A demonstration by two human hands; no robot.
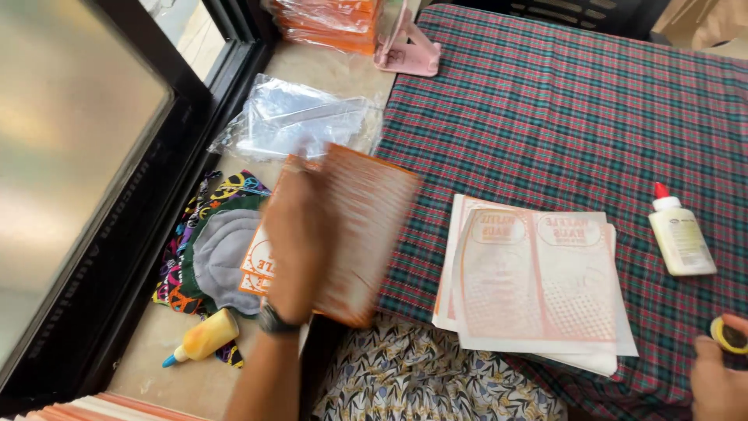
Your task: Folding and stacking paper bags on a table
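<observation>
My left hand (294, 245) grips a blurred stack of orange-and-white printed paper bags (366, 234), held over the left edge of the plaid cloth and the ledge beside it. A watch sits on that wrist. At the bottom right corner my right hand (721, 374) closes on a small yellow round object (728, 335). A pile of flat printed sheets (538, 281) lies on the plaid cloth (561, 117) between my hands. To the right of the pile a white glue bottle with a red cap (680, 234) lies on the cloth.
A yellow glue bottle with a blue tip (204, 337) lies on the stone ledge by a colourful fabric pouch (214, 242). Clear plastic bags (300, 121) lie further back, with a pink stand (409, 51) and wrapped orange packs (331, 19). A dark window frame (156, 195) runs along the left.
</observation>
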